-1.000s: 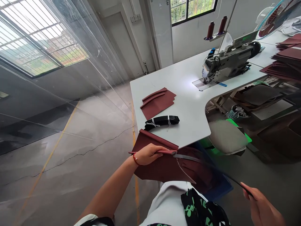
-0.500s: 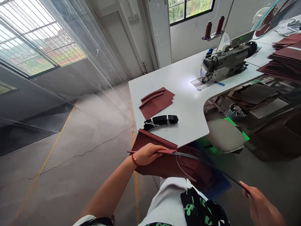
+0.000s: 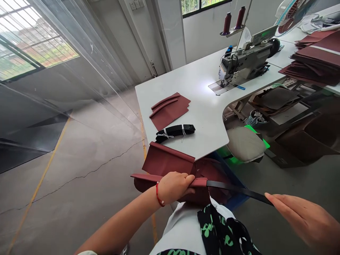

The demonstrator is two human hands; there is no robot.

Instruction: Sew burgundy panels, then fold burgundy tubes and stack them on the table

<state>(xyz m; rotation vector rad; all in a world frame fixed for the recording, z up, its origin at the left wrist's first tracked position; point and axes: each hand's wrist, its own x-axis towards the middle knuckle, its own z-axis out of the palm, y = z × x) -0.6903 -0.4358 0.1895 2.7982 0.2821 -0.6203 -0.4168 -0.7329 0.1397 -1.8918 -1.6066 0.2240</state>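
My left hand (image 3: 175,186) is closed around the folded edge of a maroon leather-like panel (image 3: 147,182), whose lower part hangs toward my lap. Out of the right end of that fold runs a flat black strip (image 3: 233,188). My right hand (image 3: 300,214) pinches the strip's free end between thumb and fingers, off to the right. How far the strip reaches inside the fold is hidden. Another maroon panel (image 3: 170,158) with a rolled edge lies over the table corner just beyond my left hand. Behind it sits a tied bundle of black strips (image 3: 175,132).
On the white table (image 3: 207,120) lie more maroon pieces (image 3: 170,112). A sewing machine (image 3: 245,62) with its lamp lit stands at the back right, with a blue-handled tool (image 3: 240,87). A stool (image 3: 246,143) and a blue bin (image 3: 240,198) are below. Maroon panels (image 3: 318,60) are stacked far right.
The panel and my left hand have shifted right in view and turned. My right hand has come closer to the fold, leaving less black strip exposed. The camera view has moved slightly.
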